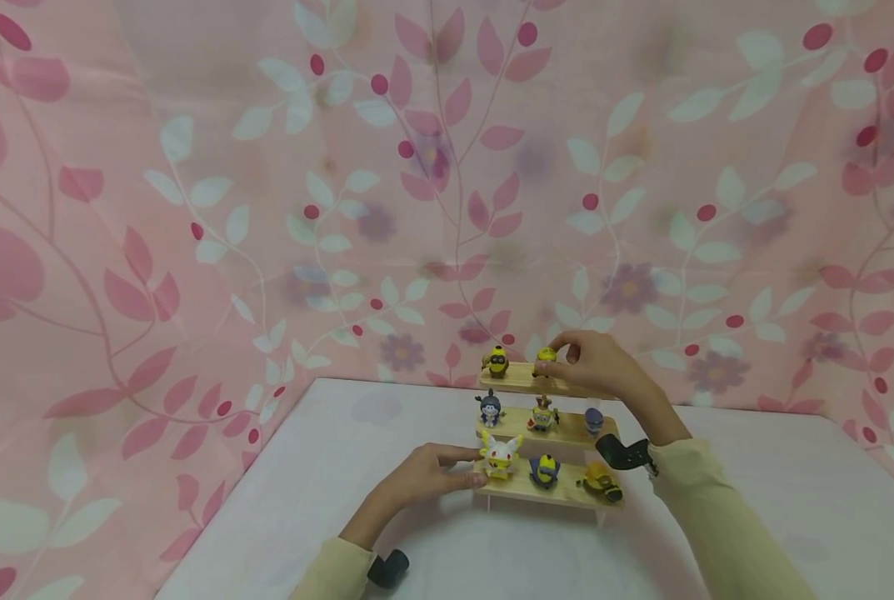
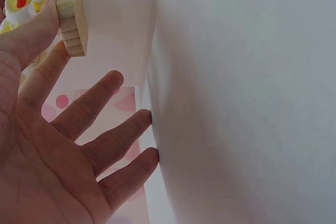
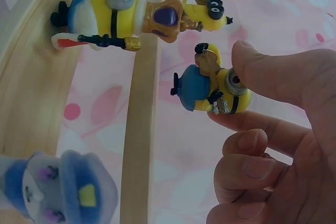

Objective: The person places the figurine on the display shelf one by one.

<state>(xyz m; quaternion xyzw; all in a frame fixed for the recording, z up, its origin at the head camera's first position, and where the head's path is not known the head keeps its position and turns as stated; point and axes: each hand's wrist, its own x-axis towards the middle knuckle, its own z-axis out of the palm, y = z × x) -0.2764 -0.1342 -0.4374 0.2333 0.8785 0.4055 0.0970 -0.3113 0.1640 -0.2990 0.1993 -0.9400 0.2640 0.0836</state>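
Note:
My right hand (image 1: 596, 360) pinches a minion figurine (image 3: 194, 88) by its yellow head between thumb and index finger, at the top tier of a three-step wooden display stand (image 1: 566, 493). The minion wears blue and carries a small brown guitar-like piece. At the left end of the bottom board, my left hand (image 1: 420, 475) grips the board edge (image 2: 72, 17) with thumb and index finger, its other fingers spread. Close to that thumb stands a white and yellow eared figurine (image 1: 499, 457).
Another minion (image 1: 496, 362) stands on the top tier's left. The middle tier bears a dark-haired figurine (image 1: 489, 409), a crowned minion (image 1: 541, 415) and a blue-capped figurine (image 3: 86, 187). A caped minion (image 1: 544, 472) and a yellow-brown figurine (image 1: 600, 482) share the bottom tier. Floral cloth (image 1: 447, 208) hangs behind.

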